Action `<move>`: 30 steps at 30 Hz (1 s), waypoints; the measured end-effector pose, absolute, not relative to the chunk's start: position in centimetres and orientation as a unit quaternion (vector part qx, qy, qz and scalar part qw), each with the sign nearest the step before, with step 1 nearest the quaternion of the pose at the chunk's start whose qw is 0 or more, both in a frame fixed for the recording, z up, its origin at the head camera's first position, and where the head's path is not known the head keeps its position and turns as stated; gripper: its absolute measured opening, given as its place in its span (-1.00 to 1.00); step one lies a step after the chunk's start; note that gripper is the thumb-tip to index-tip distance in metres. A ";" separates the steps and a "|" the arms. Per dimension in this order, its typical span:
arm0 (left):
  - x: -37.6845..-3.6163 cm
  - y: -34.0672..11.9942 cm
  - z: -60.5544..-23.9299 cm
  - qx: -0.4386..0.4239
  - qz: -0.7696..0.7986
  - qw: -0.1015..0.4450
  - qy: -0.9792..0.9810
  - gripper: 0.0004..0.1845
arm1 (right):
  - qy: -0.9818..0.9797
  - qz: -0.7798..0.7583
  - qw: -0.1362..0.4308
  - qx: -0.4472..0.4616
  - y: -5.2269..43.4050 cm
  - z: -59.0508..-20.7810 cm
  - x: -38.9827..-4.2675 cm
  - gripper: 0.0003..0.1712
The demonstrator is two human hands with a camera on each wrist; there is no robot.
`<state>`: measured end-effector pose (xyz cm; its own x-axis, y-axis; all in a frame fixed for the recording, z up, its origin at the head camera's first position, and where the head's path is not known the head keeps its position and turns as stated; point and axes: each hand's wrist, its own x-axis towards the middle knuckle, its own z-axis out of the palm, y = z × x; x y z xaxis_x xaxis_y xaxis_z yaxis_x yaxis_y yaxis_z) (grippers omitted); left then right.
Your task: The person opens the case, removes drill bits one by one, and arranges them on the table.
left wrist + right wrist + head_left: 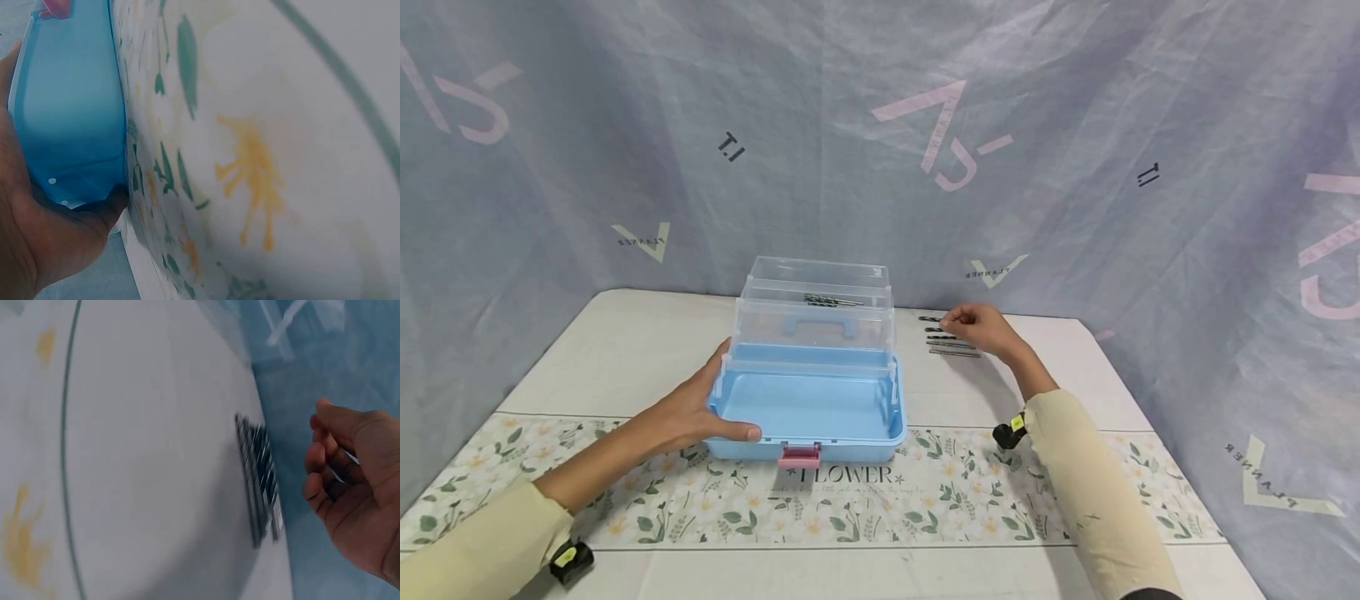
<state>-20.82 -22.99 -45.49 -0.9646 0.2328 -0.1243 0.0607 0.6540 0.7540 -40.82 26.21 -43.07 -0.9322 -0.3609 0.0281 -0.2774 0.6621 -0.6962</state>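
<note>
L hand: left hand [700, 412] grips front-left corner of box [808, 408]; thumb lies over the rim, palm against the side wall. Left wrist view: palm [44, 237] wraps the blue corner [75, 125], box bottom on the cloth.
R hand: right hand [981, 327] fingers curled, over the row of bits [951, 342]. Right wrist view shows something thin & shiny between curled fingers [340, 469], prob. one bit pinched; can't be sure it's clear of the table.
Box: blue base, open, inside bare as far as seen. Pink latch [799, 455] at front edge, just right of L thumb. Clear tiers [816, 312] raised behind the base, w/ blue handle [816, 323]; a few bits [831, 301] lie in the top clear tray.
Bits: row lies side by side directly under R hand, right of the box & near its back corner, apart from it. Right wrist view: same row [259, 481] just left of the fingertips.
Table: floral cloth [925, 500] w/ "FLOWER" print, in front of box and under both forearms.
Sleeves: cream, both arms; wrist cam [1009, 433] on R forearm, another [571, 560] on L.
Backdrop: grey-blue sheet [1075, 167] behind the table.
</note>
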 end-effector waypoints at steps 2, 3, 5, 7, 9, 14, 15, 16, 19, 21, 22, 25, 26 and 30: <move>-20.8 -23.0 -45.5 0.083 0.407 0.104 0.904 0.73 | 0.908 -0.372 0.045 -0.186 25.2 -42.5 -40.8 -0.64; -20.8 -22.9 -45.5 0.083 0.407 0.102 0.904 0.73 | 0.907 -0.373 0.038 -0.190 24.7 -42.1 -40.7 -0.64; -20.8 -22.9 -45.5 0.084 0.407 0.101 0.904 0.73 | 0.904 -0.378 0.023 -0.199 23.5 -41.4 -40.5 -0.64; -20.8 -22.9 -45.5 0.086 0.408 0.099 0.904 0.73 | 0.901 -0.383 0.009 -0.205 22.5 -40.7 -40.5 -0.66; -20.8 -22.9 -45.5 0.086 0.410 0.097 0.903 0.73 | 0.895 -0.391 -0.005 -0.213 21.3 -40.0 -40.4 -0.66; -20.7 -22.9 -45.4 0.086 0.414 0.100 0.901 0.73 | 0.882 -0.402 -0.033 -0.242 18.7 -38.6 -40.0 -0.67; -20.7 -22.9 -45.3 0.086 0.413 0.100 0.901 0.73 | 0.879 -0.406 -0.035 -0.247 18.2 -38.4 -39.9 -0.67; -20.7 -22.9 -45.3 0.085 0.413 0.101 0.901 0.73 | 0.876 -0.410 -0.035 -0.252 17.7 -38.2 -39.7 -0.69; -20.7 -22.8 -45.3 0.082 0.412 0.104 0.902 0.73 | 0.869 -0.417 -0.030 -0.265 16.3 -37.7 -39.5 -0.71; -20.7 -22.8 -45.3 0.078 0.411 0.107 0.902 0.73 | 0.867 -0.414 -0.024 -0.276 15.4 -37.5 -39.4 -0.72; -20.7 -22.8 -45.4 0.076 0.411 0.109 0.902 0.73 | 0.867 -0.412 -0.021 -0.281 15.0 -37.5 -39.3 -0.73; -20.8 -22.8 -45.5 0.074 0.411 0.112 0.902 0.73 | 0.866 -0.406 -0.013 -0.292 14.0 -37.6 -39.3 -0.74; -20.8 -22.8 -45.5 0.074 0.410 0.112 0.902 0.73 | 0.866 -0.404 -0.011 -0.294 13.7 -37.6 -39.3 -0.74; -20.8 -22.8 -45.5 0.075 0.408 0.109 0.903 0.73 | 0.865 -0.405 -0.007 -0.297 13.1 -37.7 -39.4 -0.77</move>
